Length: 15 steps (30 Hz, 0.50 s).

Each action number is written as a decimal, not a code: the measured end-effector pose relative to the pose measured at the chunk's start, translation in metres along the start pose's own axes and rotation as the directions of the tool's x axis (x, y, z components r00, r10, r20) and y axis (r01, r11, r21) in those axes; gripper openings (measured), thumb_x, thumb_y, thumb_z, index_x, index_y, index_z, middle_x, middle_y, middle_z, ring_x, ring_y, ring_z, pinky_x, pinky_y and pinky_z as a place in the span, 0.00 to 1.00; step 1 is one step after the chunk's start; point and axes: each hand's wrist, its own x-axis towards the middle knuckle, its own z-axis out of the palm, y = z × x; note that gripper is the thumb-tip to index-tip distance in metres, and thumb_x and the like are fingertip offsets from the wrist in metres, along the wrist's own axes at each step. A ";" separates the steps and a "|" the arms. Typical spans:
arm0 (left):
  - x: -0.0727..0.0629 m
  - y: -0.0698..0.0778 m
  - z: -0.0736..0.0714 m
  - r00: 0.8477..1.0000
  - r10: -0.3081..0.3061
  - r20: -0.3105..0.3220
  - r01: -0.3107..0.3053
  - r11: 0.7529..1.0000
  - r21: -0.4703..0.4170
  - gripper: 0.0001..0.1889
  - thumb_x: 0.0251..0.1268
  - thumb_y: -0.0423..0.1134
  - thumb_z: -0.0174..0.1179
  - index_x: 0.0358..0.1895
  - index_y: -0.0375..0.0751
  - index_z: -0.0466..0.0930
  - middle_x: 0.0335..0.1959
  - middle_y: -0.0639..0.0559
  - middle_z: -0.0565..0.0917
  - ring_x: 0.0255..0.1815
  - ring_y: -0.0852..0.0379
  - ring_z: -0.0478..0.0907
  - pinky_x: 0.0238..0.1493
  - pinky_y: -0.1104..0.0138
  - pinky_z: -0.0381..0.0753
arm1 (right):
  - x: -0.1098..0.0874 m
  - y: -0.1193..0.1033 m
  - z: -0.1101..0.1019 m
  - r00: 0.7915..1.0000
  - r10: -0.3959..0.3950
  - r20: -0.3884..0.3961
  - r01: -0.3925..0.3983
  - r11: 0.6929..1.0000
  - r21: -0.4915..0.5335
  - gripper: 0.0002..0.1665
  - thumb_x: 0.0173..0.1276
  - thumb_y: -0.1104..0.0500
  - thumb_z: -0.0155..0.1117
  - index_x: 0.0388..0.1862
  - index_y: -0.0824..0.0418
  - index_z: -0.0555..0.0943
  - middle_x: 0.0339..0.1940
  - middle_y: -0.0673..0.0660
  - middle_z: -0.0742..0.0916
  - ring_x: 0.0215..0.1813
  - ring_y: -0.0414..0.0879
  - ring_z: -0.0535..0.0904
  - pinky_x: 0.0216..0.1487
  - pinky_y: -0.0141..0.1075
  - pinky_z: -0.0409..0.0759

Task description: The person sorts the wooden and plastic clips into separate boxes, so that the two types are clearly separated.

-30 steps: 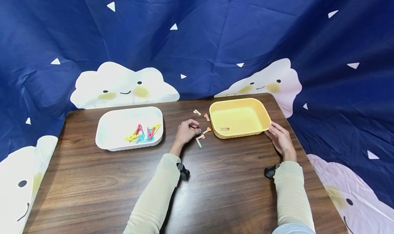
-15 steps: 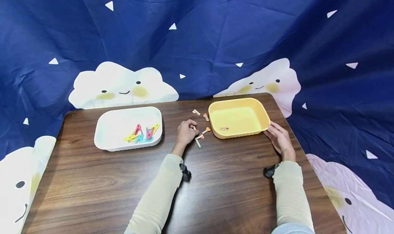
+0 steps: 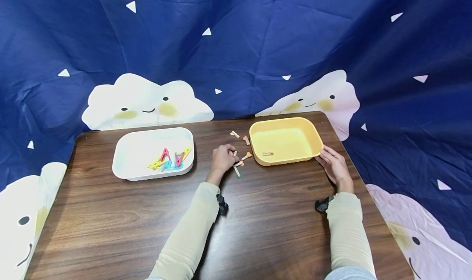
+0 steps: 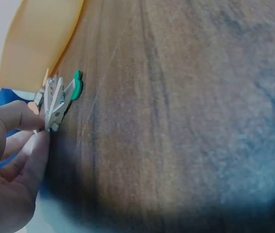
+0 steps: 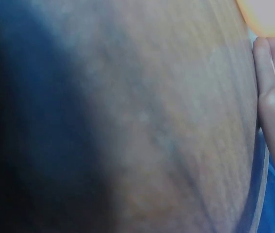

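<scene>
In the head view my left hand [image 3: 222,159] is at the middle of the table, pinching a small wooden clothespin [image 3: 235,153] between thumb and fingertips. In the left wrist view, the fingertips meet right beside a few tiny clothespins, one with a green end [image 4: 78,86]. More mini clothespins with orange hearts, such as this orange-ended clothespin [image 3: 247,155], lie close to that hand. My right hand [image 3: 334,165] rests against the front right corner of the yellow tray [image 3: 285,161], its fingers fairly straight in the right wrist view. One small clothespin [image 3: 268,154] lies inside this tray.
A white tray [image 3: 125,175] stands on the left, holding several larger plastic clothespins [image 3: 164,154] in red, yellow and blue. Both trays sit on a brown wooden table [image 3: 110,218]. Behind hangs a blue curtain [image 3: 239,46] with clouds.
My left fingers have closed on a small clothespin, which now shows tilted up at the fingertips. The right hand stays at the yellow tray's corner.
</scene>
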 end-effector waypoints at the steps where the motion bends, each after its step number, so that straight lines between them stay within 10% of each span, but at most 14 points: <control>1: 0.000 -0.001 0.000 1.000 0.006 0.003 -0.006 1.000 -0.005 0.12 0.54 0.35 0.75 0.42 0.42 0.87 0.25 0.55 0.82 0.30 0.55 0.78 0.39 0.62 0.78 | -0.001 0.000 0.000 1.000 0.002 0.001 -0.002 1.000 0.008 0.16 0.77 0.70 0.55 0.54 0.59 0.86 0.52 0.51 0.88 0.53 0.42 0.84 0.60 0.36 0.79; 15: 0.001 -0.008 0.000 0.999 -0.014 -0.030 0.010 0.989 -0.149 0.13 0.49 0.29 0.73 0.40 0.41 0.86 0.25 0.55 0.83 0.32 0.54 0.80 0.45 0.60 0.80 | -0.001 -0.001 0.000 1.000 0.001 -0.013 -0.001 1.000 -0.001 0.16 0.77 0.70 0.55 0.52 0.59 0.86 0.50 0.50 0.89 0.51 0.42 0.85 0.59 0.36 0.80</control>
